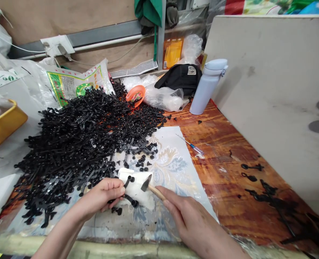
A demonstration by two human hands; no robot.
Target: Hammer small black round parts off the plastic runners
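Black strips [130,199] protrude rightward from the left hand [109,195], which pinches them over a white pad [137,187], one long axis slanting away, the other toward the wearer, both stopping just left of the blade [146,183], whose wooden handle [157,192], gripped in the right hand [185,212], slants leftward and away.

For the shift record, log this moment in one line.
left hand: holds black pieces; right hand: holds wooden-handled blade; white pad: between hands; black pile: beyond left hand
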